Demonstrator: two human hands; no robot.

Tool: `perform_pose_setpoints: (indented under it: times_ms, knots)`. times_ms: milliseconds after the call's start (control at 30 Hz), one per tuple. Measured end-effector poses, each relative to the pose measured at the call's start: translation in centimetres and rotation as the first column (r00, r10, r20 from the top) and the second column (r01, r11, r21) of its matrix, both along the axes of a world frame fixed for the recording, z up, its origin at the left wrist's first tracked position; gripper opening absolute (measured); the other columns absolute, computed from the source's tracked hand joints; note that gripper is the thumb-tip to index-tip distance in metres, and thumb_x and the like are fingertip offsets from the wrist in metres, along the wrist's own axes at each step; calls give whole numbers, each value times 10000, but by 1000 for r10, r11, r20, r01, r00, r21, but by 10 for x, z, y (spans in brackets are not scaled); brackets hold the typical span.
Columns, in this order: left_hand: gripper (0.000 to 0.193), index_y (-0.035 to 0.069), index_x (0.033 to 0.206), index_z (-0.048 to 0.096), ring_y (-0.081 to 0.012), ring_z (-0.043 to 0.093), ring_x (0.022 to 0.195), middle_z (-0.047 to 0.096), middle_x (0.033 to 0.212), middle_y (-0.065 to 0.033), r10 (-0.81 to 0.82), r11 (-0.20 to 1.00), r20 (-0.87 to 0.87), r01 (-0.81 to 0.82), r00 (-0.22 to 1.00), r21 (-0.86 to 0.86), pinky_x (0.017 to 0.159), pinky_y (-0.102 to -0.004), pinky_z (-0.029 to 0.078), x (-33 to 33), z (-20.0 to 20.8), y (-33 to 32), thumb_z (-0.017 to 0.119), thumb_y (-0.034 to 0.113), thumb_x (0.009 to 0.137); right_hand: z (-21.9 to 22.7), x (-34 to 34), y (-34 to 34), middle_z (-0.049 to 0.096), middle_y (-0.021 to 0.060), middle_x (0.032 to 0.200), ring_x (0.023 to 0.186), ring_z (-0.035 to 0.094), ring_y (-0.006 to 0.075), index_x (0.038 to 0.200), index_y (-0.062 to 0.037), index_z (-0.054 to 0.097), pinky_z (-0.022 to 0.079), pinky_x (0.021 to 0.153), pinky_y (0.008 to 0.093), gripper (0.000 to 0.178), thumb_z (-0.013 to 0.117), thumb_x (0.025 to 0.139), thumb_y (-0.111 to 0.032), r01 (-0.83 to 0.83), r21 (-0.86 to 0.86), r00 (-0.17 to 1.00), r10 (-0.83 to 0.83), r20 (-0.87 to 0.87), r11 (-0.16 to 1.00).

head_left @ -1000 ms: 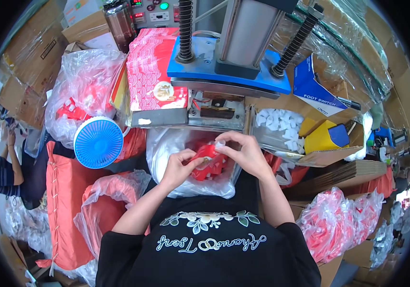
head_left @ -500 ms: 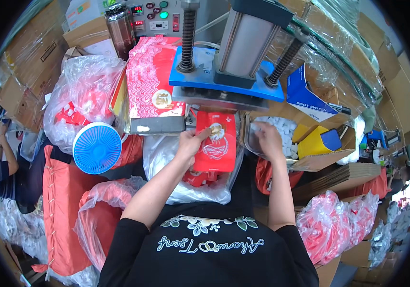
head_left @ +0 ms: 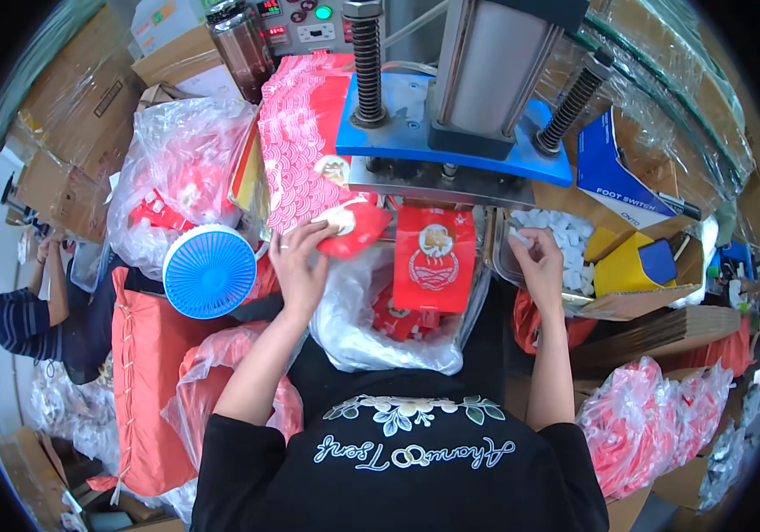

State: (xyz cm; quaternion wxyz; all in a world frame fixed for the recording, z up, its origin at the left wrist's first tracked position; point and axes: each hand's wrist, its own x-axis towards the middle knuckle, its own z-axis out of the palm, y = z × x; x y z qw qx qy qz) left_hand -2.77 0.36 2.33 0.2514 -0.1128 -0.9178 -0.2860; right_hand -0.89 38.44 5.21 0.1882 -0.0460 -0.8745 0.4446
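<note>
My left hand (head_left: 302, 270) is closed on the edge of a red printed pouch (head_left: 360, 232), lifted and bent, beside a stack of pink-and-red patterned pouches (head_left: 300, 151). A second red pouch (head_left: 434, 275), with a pale bowl design and a gold patch, hangs upright below the blue press (head_left: 451, 155). Under it, an open plastic bag (head_left: 349, 328) contains several red pouches. To the right, my right hand (head_left: 541, 266) pinches a small white piece (head_left: 519, 237) at the edge of a clear tray of similar white pieces (head_left: 568, 232).
A blue round fan (head_left: 210, 271) stands left of my left hand. At right, a carton (head_left: 637, 306) bears a yellow-and-blue box (head_left: 637, 266). Plastic-wrapped red bundles (head_left: 633, 426) lie lower right. Another person (head_left: 21, 310) sits at far left.
My left hand has moved left from the pouch under the press and now holds another pouch. My right hand has come nearer the tray's left edge with a white piece. The view has shifted.
</note>
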Motion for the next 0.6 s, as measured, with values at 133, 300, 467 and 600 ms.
perform_pose_setpoints:
  times_ms: [133,300,467,600]
  knots:
    - [130,34,947,726,-236,660,884,699,855,-97,9,997,-21,-7,1000,82,932,-387,431,12,29,17,682,66,828,30,8,-31,639,30,884,768,580,83,1028,11,667,465,677,228,224,730,834,-80,-197,-86,980,194,-38,977]
    - [146,7,947,732,-118,638,758,701,857,-79,-358,822,334,124,872,556,709,-262,486,42,20,46,720,-6,802,67,22,-81,692,84,884,799,631,174,984,-25,709,501,723,304,207,753,809,-127,-393,23,919,391,52,919]
    - [155,-33,957,711,-107,619,758,685,843,-73,-556,713,366,201,746,671,686,-254,476,62,-1,60,720,68,840,59,26,-87,707,120,906,811,650,261,1019,-53,719,511,741,346,262,758,789,-173,-567,212,824,551,135,796]
    - [199,-52,915,708,-84,592,667,683,797,-55,-552,682,415,105,723,724,624,-253,473,49,-13,72,706,143,876,54,21,-82,721,125,953,848,686,210,1098,-30,692,511,760,314,331,751,809,-180,-455,35,866,433,249,890]
